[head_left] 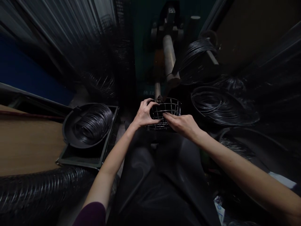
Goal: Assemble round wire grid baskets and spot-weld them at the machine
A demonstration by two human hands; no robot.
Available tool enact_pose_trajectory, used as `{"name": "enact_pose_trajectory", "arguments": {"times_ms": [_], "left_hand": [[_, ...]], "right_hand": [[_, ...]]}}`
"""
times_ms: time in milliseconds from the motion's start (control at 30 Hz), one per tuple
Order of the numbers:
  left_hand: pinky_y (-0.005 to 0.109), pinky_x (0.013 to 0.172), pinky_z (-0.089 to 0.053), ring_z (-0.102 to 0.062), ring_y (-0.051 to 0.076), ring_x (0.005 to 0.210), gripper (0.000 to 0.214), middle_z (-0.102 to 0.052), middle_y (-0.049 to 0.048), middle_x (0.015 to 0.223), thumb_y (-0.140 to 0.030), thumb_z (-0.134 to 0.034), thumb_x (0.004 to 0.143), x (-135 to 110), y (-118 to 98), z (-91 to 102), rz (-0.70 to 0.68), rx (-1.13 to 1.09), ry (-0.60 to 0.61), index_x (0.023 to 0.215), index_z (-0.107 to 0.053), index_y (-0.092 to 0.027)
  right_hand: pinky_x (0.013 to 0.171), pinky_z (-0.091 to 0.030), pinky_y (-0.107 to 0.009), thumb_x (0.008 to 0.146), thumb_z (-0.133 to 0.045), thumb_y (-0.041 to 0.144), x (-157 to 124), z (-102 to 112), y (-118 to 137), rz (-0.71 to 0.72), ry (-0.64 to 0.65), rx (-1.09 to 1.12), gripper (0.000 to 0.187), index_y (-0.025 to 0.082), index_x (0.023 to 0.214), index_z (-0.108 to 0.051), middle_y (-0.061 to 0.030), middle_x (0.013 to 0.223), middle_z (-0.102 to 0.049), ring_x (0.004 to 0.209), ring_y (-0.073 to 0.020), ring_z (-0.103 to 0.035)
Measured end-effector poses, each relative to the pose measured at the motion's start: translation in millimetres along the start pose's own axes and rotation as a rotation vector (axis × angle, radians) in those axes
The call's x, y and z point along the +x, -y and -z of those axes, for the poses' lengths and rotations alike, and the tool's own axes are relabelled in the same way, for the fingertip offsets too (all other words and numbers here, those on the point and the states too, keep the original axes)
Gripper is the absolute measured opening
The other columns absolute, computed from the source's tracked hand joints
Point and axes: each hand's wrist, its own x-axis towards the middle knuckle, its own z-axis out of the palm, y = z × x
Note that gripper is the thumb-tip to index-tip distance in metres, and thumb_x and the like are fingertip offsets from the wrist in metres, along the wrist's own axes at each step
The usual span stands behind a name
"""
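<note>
The wire basket (pixel 166 113) is held above the lap, centre frame: its left side is gripped by the left hand (pixel 144 113), its front wires are pinched by the right hand (pixel 182 124). Wire coils (pixel 92 123) lie left.

Dim, deep shadows, edges stretched and blurred, centre sharper

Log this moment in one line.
left hand: grips basket side | right hand: touches basket front | coils: in pan
</note>
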Motion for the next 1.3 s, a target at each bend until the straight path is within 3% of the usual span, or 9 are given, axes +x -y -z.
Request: {"name": "enact_pose_trajectory", "arguments": {"times_ms": [267,667,767,1000,1300], "left_hand": [[0.054,0.111,-0.042,-0.046,0.034,0.13,0.067,-0.046,0.0119,0.135,-0.03,-0.086,0.058,6.3,3.0,2.1,0.004,0.015,0.009,0.119,-0.059,-0.024],[0.048,0.11,-0.042,-0.05,0.032,0.124,0.068,-0.053,0.0099,0.125,-0.035,-0.089,0.056,17.7,8.4,8.2,0.015,-0.001,0.059,0.116,-0.06,-0.022],[0.046,0.109,-0.043,-0.051,0.03,0.121,0.067,-0.055,0.008,0.122,-0.035,-0.088,0.056,20.3,8.3,9.5,0.023,-0.009,0.059,0.116,-0.06,-0.023],[0.045,0.103,-0.047,-0.055,0.028,0.114,0.067,-0.056,0.0081,0.119,-0.031,-0.089,0.053,37.4,16.3,11.8,0.093,-0.024,0.043,0.113,-0.061,-0.019],[0.045,0.104,-0.047,-0.057,0.029,0.113,0.069,-0.058,0.0089,0.117,-0.032,-0.089,0.053,54.8,29.7,13.6,0.082,-0.06,0.03,0.115,-0.059,-0.018]], "right_hand": [[0.049,-0.028,-0.029,0.097,-0.038,0.019,7.5,1.2,-4.0,0.001,-0.006,-0.008,0.044,0.02,0.136,-0.06,-0.0079,0.128,-0.067,0.075,-0.0179,-0.07],[0.051,-0.03,-0.028,0.097,-0.042,0.023,13.8,0.7,-7.5,-0.042,-0.01,0.057,0.042,0.022,0.133,-0.063,-0.0082,0.122,-0.07,0.075,-0.0182,-0.069],[0.053,-0.031,-0.026,0.099,-0.041,0.023,8.1,-7.0,-6.7,-0.091,-0.088,0.113,0.042,0.025,0.135,-0.062,-0.0065,0.124,-0.07,0.079,-0.0166,-0.068],[0.052,-0.031,-0.025,0.097,-0.051,0.029,17.9,-23.7,-13.7,-0.317,-0.264,0.185,0.026,0.021,0.109,-0.072,-0.0064,0.111,-0.07,0.076,-0.0148,-0.062],[0.059,-0.037,-0.026,0.09,-0.06,0.03,37.5,-34.7,-29.8,-0.351,-0.38,0.424,0.016,0.02,0.098,-0.07,-0.0076,0.098,-0.062,0.078,-0.0169,-0.057]]}}
